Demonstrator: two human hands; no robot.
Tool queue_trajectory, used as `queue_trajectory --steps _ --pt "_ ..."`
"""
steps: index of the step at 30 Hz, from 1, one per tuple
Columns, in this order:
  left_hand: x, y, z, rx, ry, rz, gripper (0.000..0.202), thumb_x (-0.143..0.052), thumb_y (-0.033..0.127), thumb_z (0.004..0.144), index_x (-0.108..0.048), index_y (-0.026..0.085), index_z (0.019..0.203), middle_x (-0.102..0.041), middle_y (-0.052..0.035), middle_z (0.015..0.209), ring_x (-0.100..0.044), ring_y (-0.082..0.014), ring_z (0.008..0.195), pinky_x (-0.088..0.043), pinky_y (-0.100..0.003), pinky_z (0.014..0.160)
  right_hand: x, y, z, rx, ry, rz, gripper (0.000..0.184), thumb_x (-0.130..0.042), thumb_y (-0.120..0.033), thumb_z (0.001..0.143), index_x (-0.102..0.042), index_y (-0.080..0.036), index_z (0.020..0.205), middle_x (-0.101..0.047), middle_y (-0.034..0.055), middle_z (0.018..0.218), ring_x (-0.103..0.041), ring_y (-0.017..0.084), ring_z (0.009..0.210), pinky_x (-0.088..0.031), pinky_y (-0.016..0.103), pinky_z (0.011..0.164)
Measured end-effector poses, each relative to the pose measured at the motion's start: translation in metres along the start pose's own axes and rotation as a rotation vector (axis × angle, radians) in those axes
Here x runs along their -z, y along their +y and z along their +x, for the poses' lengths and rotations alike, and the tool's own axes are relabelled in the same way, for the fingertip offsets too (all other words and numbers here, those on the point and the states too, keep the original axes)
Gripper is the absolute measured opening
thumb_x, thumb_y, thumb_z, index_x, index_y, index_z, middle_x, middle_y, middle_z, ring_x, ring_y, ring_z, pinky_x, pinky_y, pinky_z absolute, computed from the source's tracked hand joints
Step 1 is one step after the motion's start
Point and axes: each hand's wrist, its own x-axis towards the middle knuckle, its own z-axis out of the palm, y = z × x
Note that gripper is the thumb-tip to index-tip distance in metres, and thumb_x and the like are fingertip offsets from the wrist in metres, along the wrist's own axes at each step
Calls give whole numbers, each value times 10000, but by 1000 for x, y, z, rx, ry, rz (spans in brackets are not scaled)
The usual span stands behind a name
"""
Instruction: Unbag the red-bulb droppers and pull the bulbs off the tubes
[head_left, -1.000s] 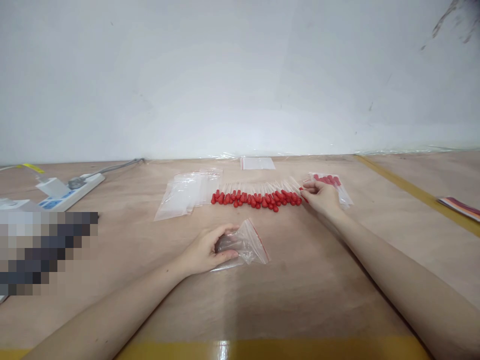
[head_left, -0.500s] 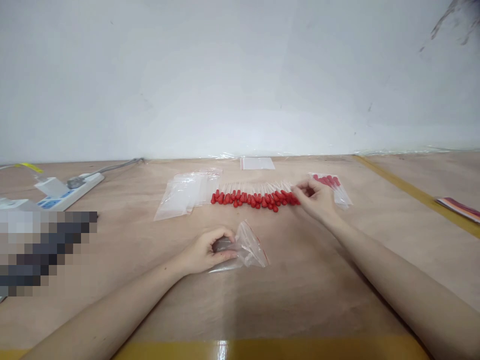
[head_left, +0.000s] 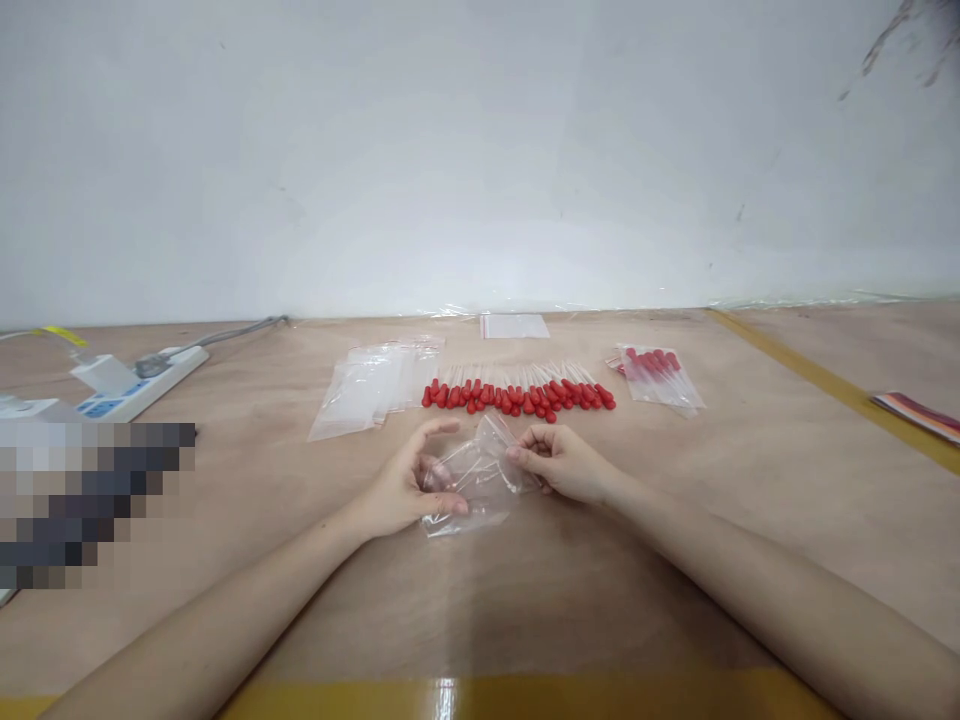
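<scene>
A clear zip bag (head_left: 487, 495) is between my hands. My left hand (head_left: 409, 480) holds its left side, thumb low, index finger raised and the other fingers partly behind the film. At the bag's right end, by its mouth, my right hand (head_left: 570, 465) is closed in a pinch. Thin pale stems run leftward from those fingertips within the bag and look like droppers; any red bulbs there are hidden by the fingers. Just beyond lies a row of droppers with red bulbs (head_left: 517, 400), bulbs toward me and clear stems pointing to the wall.
Flat clear bags (head_left: 360, 390) lie left of the row. Filled bags of red-bulbed droppers (head_left: 664, 375) are stacked to its right. A white packet (head_left: 515, 327) rests near the wall. At left is a power strip (head_left: 142, 385) with cables; striped cards (head_left: 919, 415) lie far right.
My right hand has come from the right end of the dropper row back to the bag's mouth. Stems now show inside the bag, and my left hand's fingers have spread wider around it.
</scene>
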Motion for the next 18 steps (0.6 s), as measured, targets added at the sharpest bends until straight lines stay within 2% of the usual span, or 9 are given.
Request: queue_trajectory --steps 3,6,8,11,14,16,18 --pt "6 1 4 114 14 -276 963 -794 211 536 -199 323 1284 -553 -9 996 -590 -88 647 -499 -244 615 0 2 2 -29 74 126 380 -624 -514 665 -434 -186 697 -503 -68 479 -527 79 432 -406 170 382" --pt "9 7 5 243 61 -490 764 -773 212 575 -349 228 1209 -602 -8 902 -615 -128 795 -501 -277 749 -2 4 3 -9 160 233 382 -624 -511 667 -426 -185 690 -527 -59 524 -546 79 450 -435 178 395" --pt "6 10 5 294 58 -559 609 -751 237 616 -432 184 1131 -625 -29 903 -618 -146 857 -494 -296 803 -5 5 4 -3 204 275 374 -627 -502 667 -432 -183 691 -543 -52 547 -560 82 471 -456 186 417" --pt "0 10 3 332 76 -483 522 -753 261 618 -461 180 1043 -632 0 795 -637 -134 744 -521 -272 705 -6 7 4 -13 233 283 368 -634 -490 662 -431 -186 698 -556 -45 552 -577 94 486 -474 199 436" --pt "0 9 2 350 144 -363 569 -782 285 569 -442 185 1014 -579 61 622 -611 -109 557 -500 -226 548 -1 8 4 -2 226 219 374 -631 -502 654 -423 -193 687 -534 -59 517 -535 84 416 -427 188 366" --pt "5 10 3 337 108 -335 573 -791 276 551 -457 171 1004 -574 63 598 -602 -106 543 -492 -224 543 4 7 4 32 213 165 373 -618 -511 659 -417 -197 680 -515 -70 493 -498 74 377 -383 176 330" --pt "12 12 5 307 56 -338 550 -789 262 559 -487 159 1007 -620 25 676 -619 -117 625 -502 -236 602 6 5 3 61 192 115 370 -613 -511 661 -410 -202 681 -500 -80 477 -466 65 352 -347 168 314"
